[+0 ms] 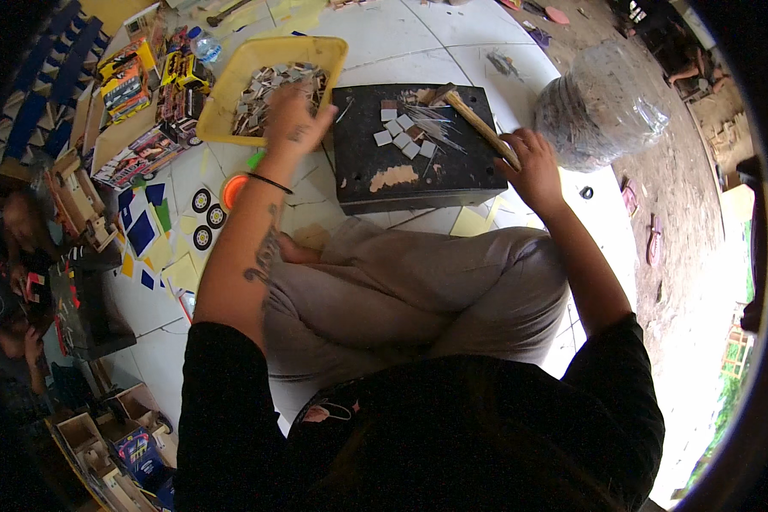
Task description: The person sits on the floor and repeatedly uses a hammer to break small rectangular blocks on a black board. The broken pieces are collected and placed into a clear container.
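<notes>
My left hand [299, 124] reaches over a yellow plastic basin [337, 64] filled with small square pieces [269, 85], some grey-white and some brown. Its thumb stands out to the side, while the other fingers are blurred and partly hidden. My right hand [533, 166] is closed round the handle end of a hammer [478, 121], whose head rests at the far edge of a black box [358, 175]. On the box top lie several loose whitish squares [404, 141] and a bundle of thin metal rods or wires [431, 124].
Wheels [202, 237], coloured paper scraps [141, 224] and an orange ring [235, 189] lie on the white tiles at left. Toy trucks [136, 154] and a water bottle [205, 47] stand beyond. A plastic-wrapped bundle [602, 111] is at right. Other people sit at far left and far right.
</notes>
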`<control>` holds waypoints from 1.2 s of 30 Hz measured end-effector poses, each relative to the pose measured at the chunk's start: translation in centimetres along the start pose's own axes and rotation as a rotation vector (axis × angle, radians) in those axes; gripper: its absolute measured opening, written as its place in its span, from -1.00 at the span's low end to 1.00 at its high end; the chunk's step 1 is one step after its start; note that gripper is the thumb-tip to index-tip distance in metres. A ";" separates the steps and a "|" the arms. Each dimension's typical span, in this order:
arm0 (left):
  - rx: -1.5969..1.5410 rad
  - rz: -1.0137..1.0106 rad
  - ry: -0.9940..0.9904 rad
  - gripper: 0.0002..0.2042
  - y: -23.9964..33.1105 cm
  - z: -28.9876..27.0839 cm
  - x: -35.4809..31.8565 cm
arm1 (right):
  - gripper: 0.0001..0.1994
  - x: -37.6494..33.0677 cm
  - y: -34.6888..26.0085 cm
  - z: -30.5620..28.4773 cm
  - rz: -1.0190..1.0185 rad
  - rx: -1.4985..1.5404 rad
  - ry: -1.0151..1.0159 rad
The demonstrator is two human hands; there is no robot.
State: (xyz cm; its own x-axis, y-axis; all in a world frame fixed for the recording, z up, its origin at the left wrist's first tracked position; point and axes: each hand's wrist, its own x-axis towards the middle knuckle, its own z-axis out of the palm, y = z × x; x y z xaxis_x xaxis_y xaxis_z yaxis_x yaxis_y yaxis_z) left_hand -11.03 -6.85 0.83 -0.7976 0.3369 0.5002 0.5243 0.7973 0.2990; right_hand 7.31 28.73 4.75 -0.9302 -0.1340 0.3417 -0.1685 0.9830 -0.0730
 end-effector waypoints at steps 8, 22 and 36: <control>-0.013 0.053 -0.216 -0.75 9.8 0.7 -3.5 | -0.73 7.7 -5.7 5.6 0.214 -0.008 -0.408; -0.505 -0.097 -0.012 -0.90 10.7 0.2 -7.6 | -0.91 7.1 -3.5 5.0 0.626 1.377 -0.301; -0.434 -0.118 -0.168 -0.82 10.0 0.5 -7.1 | -0.91 6.7 -9.7 6.1 0.263 1.282 -0.089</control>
State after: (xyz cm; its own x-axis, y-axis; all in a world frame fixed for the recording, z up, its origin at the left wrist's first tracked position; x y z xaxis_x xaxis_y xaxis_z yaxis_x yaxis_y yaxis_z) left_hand -0.24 -1.02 -0.16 -0.8774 0.3620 0.3149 0.4751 0.5644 0.6751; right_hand 0.76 17.49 1.98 -0.9925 -0.0136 0.1218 -0.1223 0.1705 -0.9777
